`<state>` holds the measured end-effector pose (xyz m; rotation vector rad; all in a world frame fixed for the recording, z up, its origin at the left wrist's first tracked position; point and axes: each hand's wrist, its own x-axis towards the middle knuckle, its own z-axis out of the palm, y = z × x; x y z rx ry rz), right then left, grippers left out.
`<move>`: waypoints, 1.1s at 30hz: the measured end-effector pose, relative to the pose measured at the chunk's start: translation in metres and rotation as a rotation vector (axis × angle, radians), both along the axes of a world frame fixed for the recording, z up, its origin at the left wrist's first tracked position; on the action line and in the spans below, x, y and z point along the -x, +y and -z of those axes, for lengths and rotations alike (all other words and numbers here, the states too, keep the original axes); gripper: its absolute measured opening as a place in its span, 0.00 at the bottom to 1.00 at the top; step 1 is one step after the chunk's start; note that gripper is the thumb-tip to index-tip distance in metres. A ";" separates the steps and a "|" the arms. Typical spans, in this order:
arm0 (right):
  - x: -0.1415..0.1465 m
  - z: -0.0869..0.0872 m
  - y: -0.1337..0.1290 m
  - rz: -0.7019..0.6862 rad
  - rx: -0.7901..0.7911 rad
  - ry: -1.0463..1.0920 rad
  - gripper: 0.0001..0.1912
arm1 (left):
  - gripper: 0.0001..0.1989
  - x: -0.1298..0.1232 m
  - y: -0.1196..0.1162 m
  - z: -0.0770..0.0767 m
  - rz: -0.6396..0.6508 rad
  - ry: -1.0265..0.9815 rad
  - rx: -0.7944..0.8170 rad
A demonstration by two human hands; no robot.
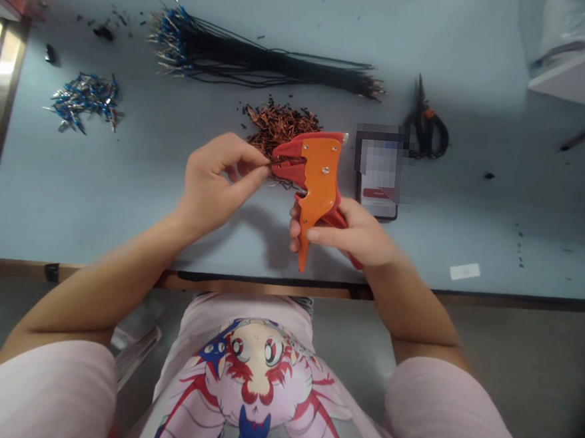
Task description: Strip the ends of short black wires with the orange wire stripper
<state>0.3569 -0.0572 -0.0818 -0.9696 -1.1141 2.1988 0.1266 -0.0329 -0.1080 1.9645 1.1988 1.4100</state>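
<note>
In the middle of the head view, my right hand point(361, 236) is wrapped around the handles of an orange and red wire stripper point(319, 174). Its red jaws point left. My left hand point(220, 177) pinches a short piece of wire point(276, 162) between thumb and fingertips, right at those jaws. Most of that wire is hidden by the fingers and the tool. Behind the jaws lies a heap of short copper wire pieces point(269, 125) with black bits of insulation around it.
A bundle of long black wires point(263, 62) with blue ends lies farther back. Blue and silver terminals point(86, 101) are piled at left. A phone point(379, 185) and black-handled scissors point(426, 125) lie on the right, a white label point(465, 271) near the table's front edge point(417, 296).
</note>
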 end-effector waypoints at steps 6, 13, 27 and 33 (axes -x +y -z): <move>0.002 0.000 -0.001 0.019 -0.073 -0.032 0.15 | 0.03 0.002 -0.001 -0.003 0.018 0.035 -0.034; 0.000 0.002 -0.001 -0.024 -0.157 -0.103 0.14 | 0.04 0.002 -0.002 -0.007 0.018 0.063 -0.079; 0.006 -0.003 -0.002 -0.014 -0.212 -0.236 0.24 | 0.07 0.000 -0.002 -0.012 0.072 0.001 0.116; -0.003 -0.001 0.003 -0.027 -0.214 -0.165 0.21 | 0.06 0.004 0.000 -0.010 0.021 0.052 0.071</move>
